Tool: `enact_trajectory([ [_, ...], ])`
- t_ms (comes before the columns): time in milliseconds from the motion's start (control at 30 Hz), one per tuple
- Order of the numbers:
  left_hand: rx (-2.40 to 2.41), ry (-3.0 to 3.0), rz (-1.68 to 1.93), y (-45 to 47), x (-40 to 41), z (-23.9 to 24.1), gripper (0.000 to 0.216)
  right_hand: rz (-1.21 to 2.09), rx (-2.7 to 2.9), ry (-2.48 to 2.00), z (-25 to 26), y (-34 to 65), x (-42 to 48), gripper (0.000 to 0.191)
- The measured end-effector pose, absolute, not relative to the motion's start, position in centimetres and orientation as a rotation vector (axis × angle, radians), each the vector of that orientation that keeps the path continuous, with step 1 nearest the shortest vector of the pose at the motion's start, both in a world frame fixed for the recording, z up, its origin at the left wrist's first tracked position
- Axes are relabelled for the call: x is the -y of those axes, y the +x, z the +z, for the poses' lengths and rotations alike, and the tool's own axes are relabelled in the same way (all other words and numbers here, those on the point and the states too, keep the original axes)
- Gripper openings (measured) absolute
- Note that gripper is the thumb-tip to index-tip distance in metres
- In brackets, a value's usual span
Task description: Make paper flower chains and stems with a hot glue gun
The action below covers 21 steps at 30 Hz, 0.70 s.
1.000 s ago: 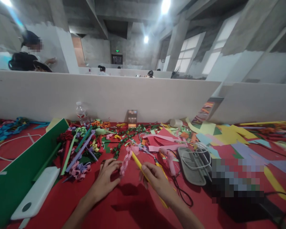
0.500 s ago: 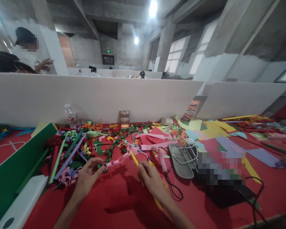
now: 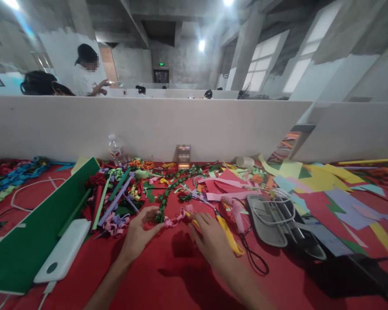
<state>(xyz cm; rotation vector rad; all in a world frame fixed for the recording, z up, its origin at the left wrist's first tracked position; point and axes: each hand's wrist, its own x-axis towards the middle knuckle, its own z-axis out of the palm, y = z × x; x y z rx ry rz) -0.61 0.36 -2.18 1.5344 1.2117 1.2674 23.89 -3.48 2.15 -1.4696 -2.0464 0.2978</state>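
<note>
the pink paper chain is stretching left-right between both hands: left hand is pinching its left end, right hand is closing on its right end, just left of the yellow scissors.

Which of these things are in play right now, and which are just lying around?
In hand: left hand, right hand, pink paper chain, yellow stick.
Lying about: power bank, green board, water bottle, glue gun.

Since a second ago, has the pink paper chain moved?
Yes. The pink paper chain now lies low and sideways between both hands, nearer the green paper chain.
</note>
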Motion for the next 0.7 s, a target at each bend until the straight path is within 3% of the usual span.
enact_trajectory([
  [200, -1.061, 1.538, 1.26, -0.1, 0.1, -1.7, 0.035, 0.713, 2.009, -1.11, 2.1, 20.0, 1.2, 0.037],
  [400, -1.048, 1.39, 1.311, -0.4, -0.6, -1.2, 0.035, 0.916, 1.798, -1.121, 0.8, 19.3, -0.1, 0.021],
  [600, -1.446, 1.543, 1.375, -2.5, -1.4, -1.8, 0.025, 1.271, 1.325, -1.067, 0.9, 19.6, -0.5, 0.046],
  [700, -1.513, 1.772, 1.246, -3.2, -1.6, -2.8, 0.026, 1.286, 1.264, -1.075, 0.9, 19.9, -0.7, 0.047],
])
